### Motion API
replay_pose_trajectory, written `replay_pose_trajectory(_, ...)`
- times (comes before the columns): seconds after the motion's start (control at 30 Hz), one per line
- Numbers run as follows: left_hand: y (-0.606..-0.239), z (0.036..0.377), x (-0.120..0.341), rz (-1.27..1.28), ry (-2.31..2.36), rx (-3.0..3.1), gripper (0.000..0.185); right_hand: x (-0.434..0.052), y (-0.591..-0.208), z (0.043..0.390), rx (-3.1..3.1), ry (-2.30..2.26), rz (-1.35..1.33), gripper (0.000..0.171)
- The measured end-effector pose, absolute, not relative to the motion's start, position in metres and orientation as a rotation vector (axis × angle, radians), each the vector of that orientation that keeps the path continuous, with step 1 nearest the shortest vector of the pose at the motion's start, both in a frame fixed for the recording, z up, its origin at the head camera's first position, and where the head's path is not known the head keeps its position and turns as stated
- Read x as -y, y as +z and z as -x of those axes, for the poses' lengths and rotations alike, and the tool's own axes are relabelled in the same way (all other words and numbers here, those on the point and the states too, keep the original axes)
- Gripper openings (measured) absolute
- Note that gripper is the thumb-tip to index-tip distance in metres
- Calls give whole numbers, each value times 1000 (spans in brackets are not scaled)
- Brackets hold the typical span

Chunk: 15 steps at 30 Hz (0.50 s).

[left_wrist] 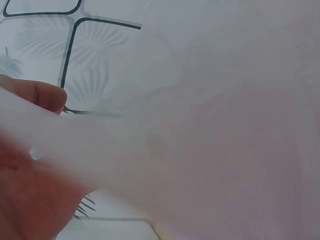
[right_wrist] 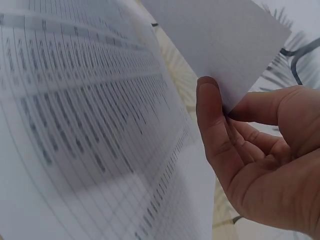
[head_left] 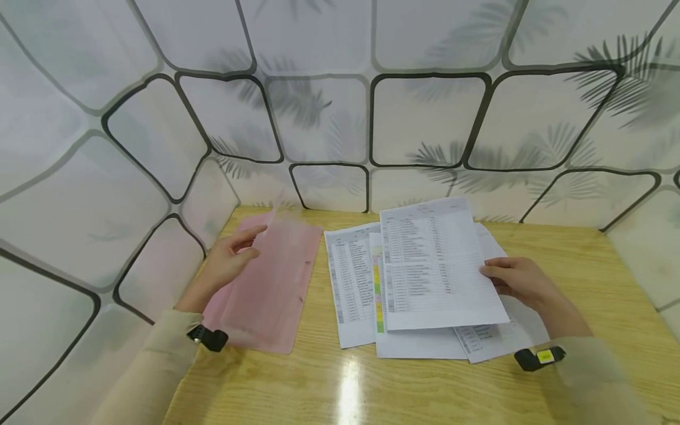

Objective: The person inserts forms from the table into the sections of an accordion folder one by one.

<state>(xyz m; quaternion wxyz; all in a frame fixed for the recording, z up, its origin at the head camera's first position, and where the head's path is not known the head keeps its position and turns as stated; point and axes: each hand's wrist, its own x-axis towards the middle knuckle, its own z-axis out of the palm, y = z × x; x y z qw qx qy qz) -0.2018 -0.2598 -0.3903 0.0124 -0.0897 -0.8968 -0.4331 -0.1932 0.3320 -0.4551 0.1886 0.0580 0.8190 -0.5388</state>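
On the left of the table lies a pink plastic folder. My left hand pinches its lifted translucent flap near the left side. In the left wrist view that flap fills most of the picture and partly covers the hand. My right hand pinches a printed sheet by its right edge, above other papers. From the right wrist, a blank-looking paper corner shows between thumb and fingers, with lined print beside it.
Under the held sheet, several printed pages overlap: one at the left, one with a coloured strip, one at lower right. The wooden table meets a patterned wall covering at the back and left.
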Motion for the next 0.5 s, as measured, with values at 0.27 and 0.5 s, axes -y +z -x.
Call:
replay_pose_trajectory(0.27, -393, 205, 260, 252, -1322, 2815, 51, -304, -456, 201, -2275, -1569, -125, 62)
replay_pose_trajectory(0.5, -394, 205, 259, 245, -1310, 2820, 52, -276, -456, 205, -2226, -1647, -73, 60)
